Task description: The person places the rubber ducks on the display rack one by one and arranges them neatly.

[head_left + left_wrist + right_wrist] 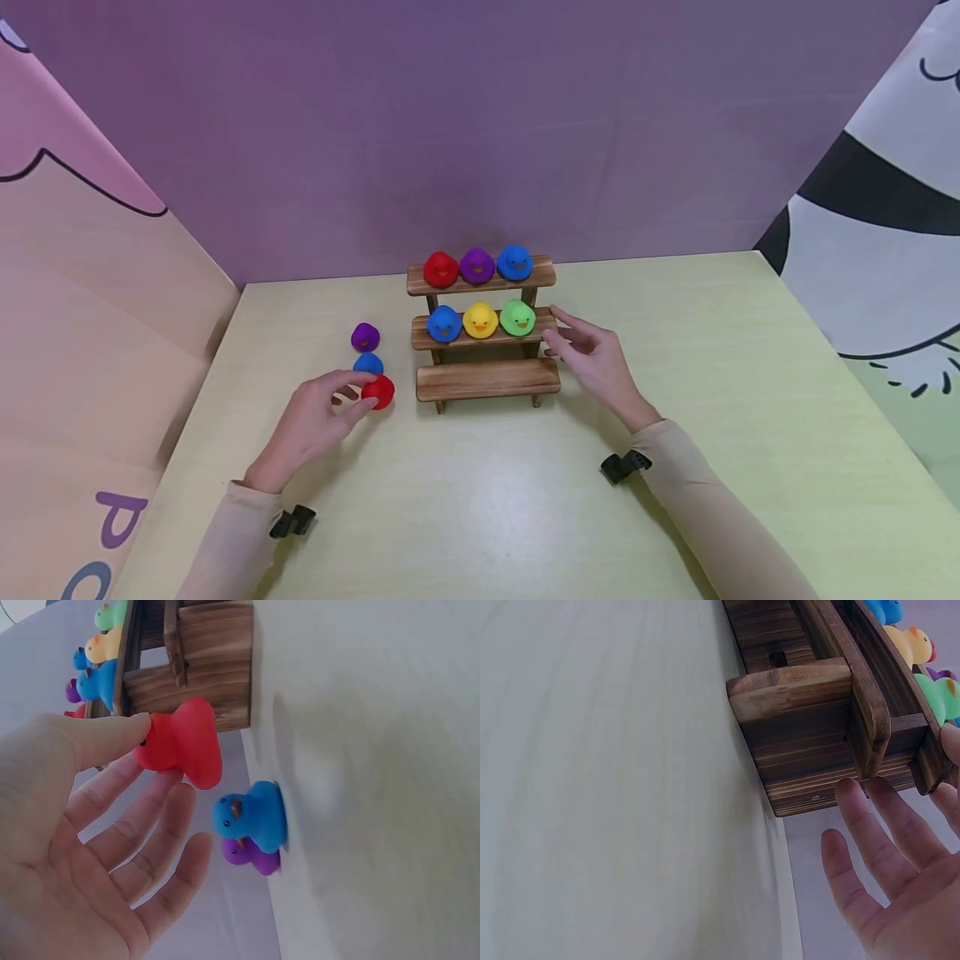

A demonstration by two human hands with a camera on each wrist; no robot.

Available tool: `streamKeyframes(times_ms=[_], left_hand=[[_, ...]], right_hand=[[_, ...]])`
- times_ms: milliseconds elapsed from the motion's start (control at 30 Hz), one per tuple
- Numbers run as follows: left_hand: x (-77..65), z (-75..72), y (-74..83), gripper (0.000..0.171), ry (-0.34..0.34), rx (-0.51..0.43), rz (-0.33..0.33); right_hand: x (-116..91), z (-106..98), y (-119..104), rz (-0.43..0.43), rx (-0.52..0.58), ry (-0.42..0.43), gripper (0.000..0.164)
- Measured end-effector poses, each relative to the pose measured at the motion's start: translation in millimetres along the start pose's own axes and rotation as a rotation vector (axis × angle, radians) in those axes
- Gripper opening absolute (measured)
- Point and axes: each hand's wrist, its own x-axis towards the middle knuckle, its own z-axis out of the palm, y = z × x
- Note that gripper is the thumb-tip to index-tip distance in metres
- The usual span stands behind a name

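My left hand (318, 421) pinches a red rubber duck (196, 742) between thumb and fingertips; in the left wrist view it is raised off the table. Just beyond it, a blue duck (259, 814) and a purple duck (365, 337) stand on the table, left of a three-tier wooden stand (487, 380). At the stand's other side, my right hand (597, 367) grips the right end of the middle shelf, thumb in front and index finger behind. Its other fingers (881, 832) stretch out loosely beside the stand's side.
Red, purple and blue ducks (515, 262) line the top shelf. On the middle shelf sit blue, yellow and green ducks (517, 317). The bottom shelf is bare wood. A purple backdrop (480, 125) rises behind the pale table (712, 350), with printed panels at both sides.
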Motion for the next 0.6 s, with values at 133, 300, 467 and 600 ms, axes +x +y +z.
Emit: streamKeyframes(times_ms=[133, 300, 467, 600], left_hand=[[1.7, -0.3, 6.8, 0.033, 0.005, -0.016, 0.016], [3.4, -0.4, 16.8, 0.033, -0.003, -0.032, 0.020], [6.8, 2.3, 24.9, 0.034, -0.011, -0.024, 0.030], [9.8, 4.8, 31.2, 0.035, -0.026, -0.032, 0.035]], right_hand=[[-0.2, -0.2, -0.5, 0.000, 0.003, -0.002, 0.049], [0.1, 0.3, 0.1, 0.001, 0.006, 0.003, 0.050], [-0.7, 0.1, 0.1, 0.006, 0.014, 0.005, 0.050], [-0.7, 0.3, -1.0, 0.006, 0.010, -0.002, 0.050]])
